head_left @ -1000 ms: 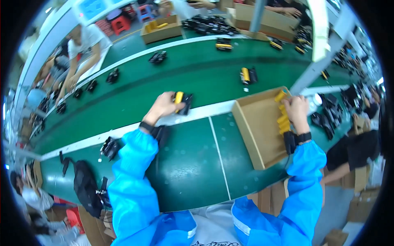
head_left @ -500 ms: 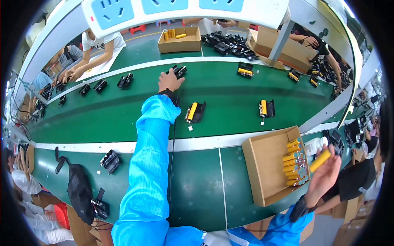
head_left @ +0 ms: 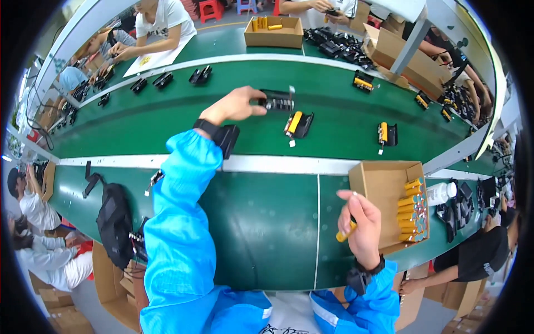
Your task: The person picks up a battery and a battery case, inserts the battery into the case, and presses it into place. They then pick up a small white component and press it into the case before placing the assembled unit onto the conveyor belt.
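My left hand (head_left: 236, 104) reaches over the green conveyor belt, its fingers closed on the near end of an opened black plastic case (head_left: 280, 103) with a small white connector at its far side. My right hand (head_left: 362, 222) hangs above the near bench, left of the cardboard box (head_left: 367, 195), with a yellow cylindrical battery (head_left: 346, 231) gripped by its curled fingers. Several more yellow batteries (head_left: 411, 207) stand in rows inside that box. Just beyond the held case's near side lies another black case with a yellow battery (head_left: 298, 124) in it.
Further battery-filled cases (head_left: 386, 133) lie along the belt to the right, and black cases (head_left: 200, 75) to the left. A black bag (head_left: 115, 222) rests on the bench at left. A white bottle (head_left: 441, 193) stands right of the box. Co-workers sit around the line.
My left hand has drawn the black case nearer and to the right of the hand. My right hand has carried the yellow battery leftward from beyond the box's right side. The whole view has shifted.
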{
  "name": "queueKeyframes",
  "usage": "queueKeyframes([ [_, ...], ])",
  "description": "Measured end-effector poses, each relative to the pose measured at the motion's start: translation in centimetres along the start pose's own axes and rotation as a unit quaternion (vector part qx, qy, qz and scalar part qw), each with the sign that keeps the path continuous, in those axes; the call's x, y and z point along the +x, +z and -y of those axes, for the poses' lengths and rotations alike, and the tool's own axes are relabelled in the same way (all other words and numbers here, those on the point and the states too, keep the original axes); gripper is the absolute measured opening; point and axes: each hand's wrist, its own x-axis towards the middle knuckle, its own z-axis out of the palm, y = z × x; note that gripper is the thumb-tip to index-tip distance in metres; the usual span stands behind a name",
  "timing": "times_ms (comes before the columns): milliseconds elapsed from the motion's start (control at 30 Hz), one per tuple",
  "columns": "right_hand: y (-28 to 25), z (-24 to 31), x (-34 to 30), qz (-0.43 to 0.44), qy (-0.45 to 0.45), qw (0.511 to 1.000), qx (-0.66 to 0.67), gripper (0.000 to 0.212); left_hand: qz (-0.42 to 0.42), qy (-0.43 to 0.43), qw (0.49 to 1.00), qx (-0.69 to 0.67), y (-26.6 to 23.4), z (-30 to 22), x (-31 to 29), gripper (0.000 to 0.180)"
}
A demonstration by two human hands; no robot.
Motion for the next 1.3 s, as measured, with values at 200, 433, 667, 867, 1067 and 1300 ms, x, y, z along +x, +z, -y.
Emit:
queueKeyframes([
  [200,4.5,-0.6,0.1,0.108,0.036,0.987,-0.116,0.019,0.141,0.123,0.978,-0.09,2.8,-4.0,-13.4,0.044],
  [433,7.4,-5.3,1.4,0.266,0.008,0.957,-0.117,0.013,-0.097,0.11,0.976,-0.158,7.1,-7.3,-19.6,0.034],
  [667,9.3,-7.1,1.4,0.261,0.047,0.96,-0.092,0.011,-0.149,0.112,0.933,-0.306,7.8,-9.0,-21.0,0.012],
  [867,8.8,-7.2,1.4,0.254,0.141,0.952,0.096,0.012,-0.205,0.181,0.915,-0.295,9.1,-8.9,-21.3,0.012],
  [1067,8.2,-7.8,1.9,0.169,0.052,0.983,-0.055,0.012,-0.383,-0.078,0.917,-0.082,9.9,-10.4,-21.1,0.036],
  [1300,8.8,-9.2,2.7,0.057,-0.205,0.909,-0.358,0.01,-0.075,-0.201,0.972,-0.097,10.8,-10.2,-20.5,0.053],
])
